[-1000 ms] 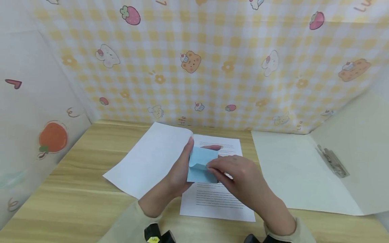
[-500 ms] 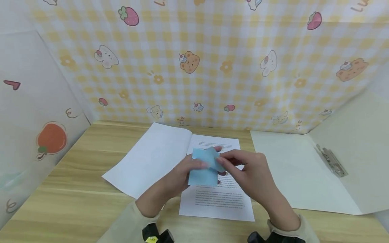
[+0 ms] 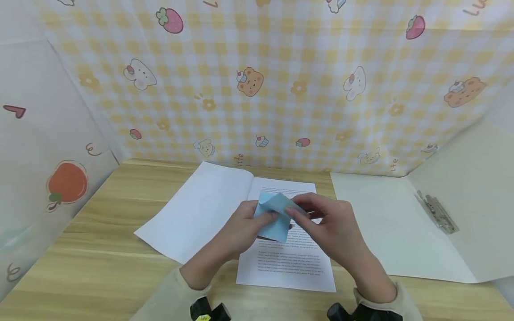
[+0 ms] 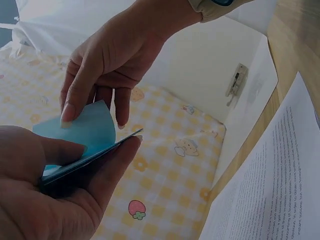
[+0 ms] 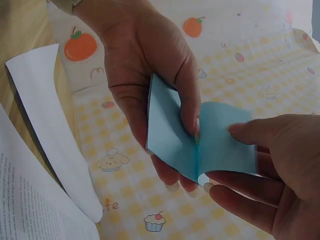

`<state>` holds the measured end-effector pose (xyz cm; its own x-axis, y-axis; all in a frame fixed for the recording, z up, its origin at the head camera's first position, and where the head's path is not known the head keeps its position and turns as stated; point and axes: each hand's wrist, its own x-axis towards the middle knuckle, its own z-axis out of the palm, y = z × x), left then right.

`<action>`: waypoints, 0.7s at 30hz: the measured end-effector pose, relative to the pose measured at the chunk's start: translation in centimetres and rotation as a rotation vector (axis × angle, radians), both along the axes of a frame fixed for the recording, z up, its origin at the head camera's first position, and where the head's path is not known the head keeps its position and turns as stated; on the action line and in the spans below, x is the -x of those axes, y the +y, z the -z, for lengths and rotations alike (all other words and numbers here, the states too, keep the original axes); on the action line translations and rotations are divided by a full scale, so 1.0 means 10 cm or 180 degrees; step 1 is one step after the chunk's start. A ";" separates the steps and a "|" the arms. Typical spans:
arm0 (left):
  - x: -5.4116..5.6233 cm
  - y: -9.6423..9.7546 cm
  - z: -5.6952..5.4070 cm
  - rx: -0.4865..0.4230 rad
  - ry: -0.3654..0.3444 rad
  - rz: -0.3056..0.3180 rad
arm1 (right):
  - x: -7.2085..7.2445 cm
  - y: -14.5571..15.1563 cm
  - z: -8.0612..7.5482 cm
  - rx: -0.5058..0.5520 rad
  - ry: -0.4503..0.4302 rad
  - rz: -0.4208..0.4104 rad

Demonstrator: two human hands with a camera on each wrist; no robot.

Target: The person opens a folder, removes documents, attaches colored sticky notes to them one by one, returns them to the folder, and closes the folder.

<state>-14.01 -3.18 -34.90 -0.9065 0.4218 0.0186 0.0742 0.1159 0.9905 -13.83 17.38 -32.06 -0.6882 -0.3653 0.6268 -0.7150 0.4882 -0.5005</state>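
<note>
My left hand (image 3: 246, 225) grips a light blue sticky note pad (image 5: 169, 131), its thumb pressing on the top face and its fingers curled underneath. With thumb and fingers, my right hand (image 3: 327, 218) pinches the top sheet (image 5: 226, 137), which is bent up and away from the pad. In the left wrist view the sheet (image 4: 82, 127) curves up off the pad's thin dark edge, below the right thumb. Both hands are above a printed page (image 3: 287, 267), whose middle they partly hide.
A turned-over white sheet (image 3: 196, 209) lies left of the printed page, joined to it along the top. To the right, an open cream folder (image 3: 393, 232) has a metal clip (image 3: 437, 211) on its raised flap. Behind stands a yellow checked cloth (image 3: 277, 111).
The right hand has shifted right and lifted the sheet further off the pad. The left thumb has come onto the pad's face, and the pad is now tilted.
</note>
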 end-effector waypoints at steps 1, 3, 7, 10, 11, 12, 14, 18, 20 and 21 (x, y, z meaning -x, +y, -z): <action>0.00 0.00 0.00 0.0020 0.0024 0.0013 | 0.00 0.00 0.00 -0.0006 0.0002 -0.0017; 0.00 0.00 0.00 0.0046 0.0044 0.0040 | 0.01 0.01 0.00 -0.0016 0.0027 -0.0021; 0.02 -0.01 0.01 0.0043 -0.0045 0.0128 | 0.04 0.03 0.01 -0.0037 0.0089 0.0139; 0.03 -0.01 0.02 0.0068 -0.0142 0.0194 | 0.06 0.05 0.02 -0.0039 -0.0001 0.0259; 0.03 -0.01 0.03 0.0079 -0.0161 0.0214 | 0.07 0.05 0.03 -0.0036 -0.0046 0.0294; 0.03 -0.01 0.03 0.0091 -0.0177 0.0227 | 0.08 0.06 0.03 -0.0030 -0.0102 0.0334; 0.03 -0.01 0.04 0.0103 -0.0204 0.0243 | 0.10 0.08 0.03 -0.0025 -0.0243 0.0423; 0.04 -0.01 0.05 0.0065 -0.0280 0.0285 | 0.14 0.12 0.02 0.0019 -0.0512 0.0568; 0.05 0.00 0.06 0.0046 -0.0329 0.0297 | 0.15 0.14 0.02 0.0055 -0.0618 0.0593; 0.05 0.00 0.07 0.0042 -0.0355 0.0296 | 0.16 0.15 0.02 0.0066 -0.0659 0.0609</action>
<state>-14.52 -3.20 -35.56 -0.8596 0.5037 -0.0861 -0.0250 0.1268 0.9916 -15.48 18.89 -32.24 -0.8576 -0.2048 0.4718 -0.4922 0.5926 -0.6376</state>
